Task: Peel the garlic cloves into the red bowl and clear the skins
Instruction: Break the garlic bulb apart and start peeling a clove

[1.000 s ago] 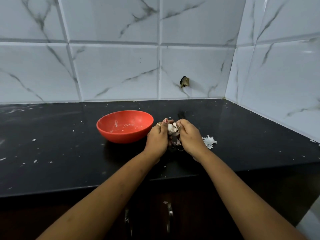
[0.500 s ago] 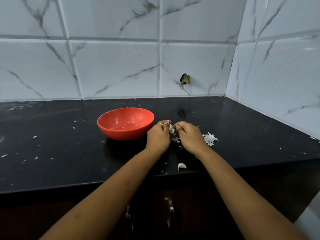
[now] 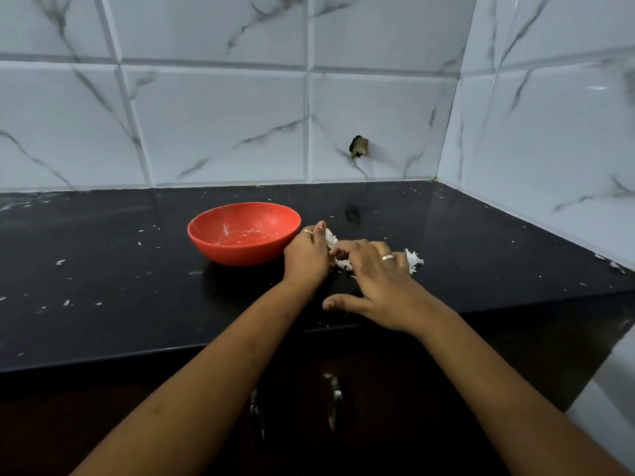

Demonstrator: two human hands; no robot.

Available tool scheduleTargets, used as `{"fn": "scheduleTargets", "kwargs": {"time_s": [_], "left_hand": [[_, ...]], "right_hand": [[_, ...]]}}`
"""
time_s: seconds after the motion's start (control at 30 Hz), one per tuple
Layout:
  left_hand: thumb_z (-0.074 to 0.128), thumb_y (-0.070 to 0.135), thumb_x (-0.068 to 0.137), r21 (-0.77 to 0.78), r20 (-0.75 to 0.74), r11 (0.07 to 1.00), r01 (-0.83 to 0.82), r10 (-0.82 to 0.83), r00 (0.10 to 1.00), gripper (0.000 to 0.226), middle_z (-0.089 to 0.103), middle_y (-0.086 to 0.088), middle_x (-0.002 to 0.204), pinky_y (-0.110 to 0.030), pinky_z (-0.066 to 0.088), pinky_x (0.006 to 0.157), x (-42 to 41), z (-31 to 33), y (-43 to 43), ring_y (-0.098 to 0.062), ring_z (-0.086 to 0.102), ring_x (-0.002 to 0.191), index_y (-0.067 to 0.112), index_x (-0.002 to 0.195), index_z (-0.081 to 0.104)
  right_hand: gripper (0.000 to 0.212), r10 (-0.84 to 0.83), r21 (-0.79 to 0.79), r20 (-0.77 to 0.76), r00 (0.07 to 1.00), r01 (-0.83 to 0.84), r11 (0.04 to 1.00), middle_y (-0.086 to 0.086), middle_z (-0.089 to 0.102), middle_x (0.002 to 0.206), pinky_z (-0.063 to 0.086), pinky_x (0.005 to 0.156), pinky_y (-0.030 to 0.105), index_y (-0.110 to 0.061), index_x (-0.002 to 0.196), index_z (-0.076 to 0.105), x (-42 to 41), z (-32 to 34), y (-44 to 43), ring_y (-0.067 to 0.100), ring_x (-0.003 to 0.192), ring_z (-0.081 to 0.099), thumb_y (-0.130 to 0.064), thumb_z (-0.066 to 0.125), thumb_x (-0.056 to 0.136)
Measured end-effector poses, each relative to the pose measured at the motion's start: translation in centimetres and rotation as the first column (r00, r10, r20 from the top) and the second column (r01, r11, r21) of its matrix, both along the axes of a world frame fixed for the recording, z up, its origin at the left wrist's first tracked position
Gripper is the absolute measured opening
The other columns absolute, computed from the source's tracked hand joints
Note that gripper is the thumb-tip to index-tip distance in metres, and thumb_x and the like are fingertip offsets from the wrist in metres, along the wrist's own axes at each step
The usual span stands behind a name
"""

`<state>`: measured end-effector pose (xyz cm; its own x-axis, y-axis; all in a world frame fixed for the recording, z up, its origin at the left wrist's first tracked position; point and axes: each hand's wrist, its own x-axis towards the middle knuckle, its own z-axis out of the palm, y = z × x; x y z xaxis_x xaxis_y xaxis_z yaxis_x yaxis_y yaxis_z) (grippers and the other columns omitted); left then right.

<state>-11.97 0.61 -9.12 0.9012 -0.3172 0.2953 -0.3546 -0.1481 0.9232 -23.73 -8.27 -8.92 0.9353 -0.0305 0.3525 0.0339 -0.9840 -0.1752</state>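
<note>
The red bowl [image 3: 240,254] stands on the black counter [image 3: 103,269], holding only whitish smears and bits. Just right of it, my left hand [image 3: 305,259] grips a garlic piece [image 3: 330,238], white skin showing past the thumb. My right hand [image 3: 374,280] lies palm down on the counter with fingers spread, its thumb pointing left near the front edge. It holds nothing that I can see. Torn white skins [image 3: 415,260] lie past its fingers, and more skin bits [image 3: 343,264] sit between the two hands.
Small skin flakes [image 3: 60,262] are scattered over the left of the counter and along the right wall. Marble-look tiled walls close the back and right side. A brass fitting [image 3: 359,147] sticks out of the back wall. Cabinet handles [image 3: 335,403] are below the edge.
My right hand has let go of the garlic and spread flat on the counter near the front edge. The clove that dropped there half a second ago is no longer visible.
</note>
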Motion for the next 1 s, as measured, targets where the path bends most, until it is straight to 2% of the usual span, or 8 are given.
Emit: {"fn": "scheduleTargets", "kwargs": {"time_s": [0.13,0.23,0.47,0.57,0.7,0.8,0.87,1.0], "left_hand": [[0.037,0.038,0.101,-0.081,-0.077,0.996,-0.029,0.023,0.997,0.036,0.068,-0.013,0.083,-0.043,0.053,0.08,-0.2,0.2,0.1,-0.031,0.064,0.076,0.016,0.084,0.059],[0.038,0.035,0.102,-0.149,-0.149,0.989,-0.017,-0.006,0.989,0.036,0.061,-0.005,0.07,-0.032,0.049,0.061,-0.7,0.5,0.3,-0.019,0.057,0.059,0.019,0.076,0.055],[0.04,0.038,0.101,-0.24,-0.194,0.971,0.019,-0.067,0.979,0.035,0.068,-0.01,0.084,-0.039,0.052,0.065,0.0,0.3,0.2,-0.025,0.059,0.073,0.02,0.079,0.061],[0.041,0.038,0.101,-0.28,-0.233,0.959,0.038,-0.106,0.967,0.034,0.069,-0.014,0.09,-0.045,0.055,0.075,0.5,0.1,0.1,-0.03,0.064,0.08,0.016,0.086,0.063],[0.038,0.035,0.102,-0.361,-0.277,0.93,0.069,-0.177,0.944,0.038,0.061,-0.009,0.07,-0.033,0.051,0.063,0.4,0.5,-0.1,-0.021,0.059,0.062,0.01,0.082,0.059],[0.037,0.034,0.103,-0.363,-0.283,0.922,0.139,-0.251,0.926,0.038,0.06,-0.008,0.072,-0.03,0.05,0.061,0.0,1.0,0.0,-0.018,0.057,0.063,0.008,0.086,0.059],[0.038,0.034,0.102,-0.341,-0.271,0.919,0.197,-0.297,0.915,0.038,0.061,-0.005,0.075,-0.027,0.049,0.06,0.0,1.3,0.0,-0.015,0.056,0.063,0.005,0.097,0.063],[0.043,0.03,0.101,-0.289,-0.232,0.907,0.306,-0.377,0.897,0.038,0.061,0.001,0.068,-0.02,0.042,0.051,0.5,1.3,0.3,-0.011,0.044,0.053,0.001,0.1,0.067]], "right_hand": [[0.076,-0.148,-0.059,-0.012,0.989,0.148,0.987,-0.008,0.033,0.141,0.023,0.103,0.041,-0.037,0.139,0.024,2.4,0.4,-1.7,0.019,0.133,0.027,-0.074,0.047,0.077],[0.075,-0.161,-0.037,-0.021,0.987,0.161,0.986,-0.004,0.035,0.139,0.024,0.103,0.044,-0.036,0.138,0.024,4.3,0.6,-2.5,0.023,0.132,0.03,-0.073,0.049,0.078],[0.077,-0.134,-0.029,0.003,0.991,0.134,0.991,-0.003,0.046,0.129,0.027,0.101,0.043,-0.033,0.136,0.031,6.6,1.0,-3.6,0.022,0.123,0.038,-0.073,0.054,0.075],[0.067,-0.077,0.106,0.056,0.995,0.071,0.992,-0.007,0.05,0.116,0.026,0.098,0.041,-0.033,0.129,0.04,6.6,1.0,-3.7,0.018,0.116,0.04,-0.068,0.059,0.076],[0.041,-0.061,0.337,0.218,0.974,-0.017,0.941,-0.015,0.06,0.096,0.032,0.094,0.038,-0.026,0.114,0.055,6.9,0.8,-3.2,0.01,0.098,0.054,-0.052,0.065,0.084],[0.03,-0.074,0.383,0.254,0.964,-0.03,0.923,-0.015,0.058,0.092,0.042,0.094,0.049,-0.021,0.111,0.06,7.1,0.4,-3.1,0.01,0.084,0.058,-0.04,0.064,0.088],[0.029,-0.091,0.413,0.294,0.951,-0.041,0.91,-0.012,0.057,0.094,0.044,0.092,0.052,-0.018,0.112,0.062,7.1,0.5,-3.1,0.011,0.085,0.056,-0.037,0.061,0.091],[0.027,-0.111,0.438,0.279,0.954,-0.023,0.899,-0.016,0.058,0.087,0.044,0.093,0.05,-0.019,0.11,0.06,6.8,0.6,-2.6,0.01,0.085,0.057,-0.04,0.047,0.098]]}}
